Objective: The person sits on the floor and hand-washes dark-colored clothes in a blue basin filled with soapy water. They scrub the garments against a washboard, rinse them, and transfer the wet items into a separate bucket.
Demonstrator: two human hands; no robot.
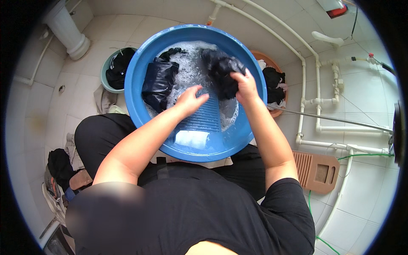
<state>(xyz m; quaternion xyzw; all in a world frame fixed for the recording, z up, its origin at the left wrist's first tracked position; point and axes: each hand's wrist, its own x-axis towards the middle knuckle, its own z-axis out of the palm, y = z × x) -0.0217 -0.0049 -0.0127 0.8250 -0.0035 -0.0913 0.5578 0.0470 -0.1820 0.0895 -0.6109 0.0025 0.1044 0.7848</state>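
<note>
Clutching black cloth, right fingers curl; left fingers spread.

I see a plain black, short-sleeved cloth top, its curved edge bordering a bare patch of body at the bottom of my view. The loose black right sleeve ends above the elbow; a blur hides the left one. I make out matte black cloth trousers. The left hand and right hand are bare, like both forearms.

No readable text or numbers.
</note>
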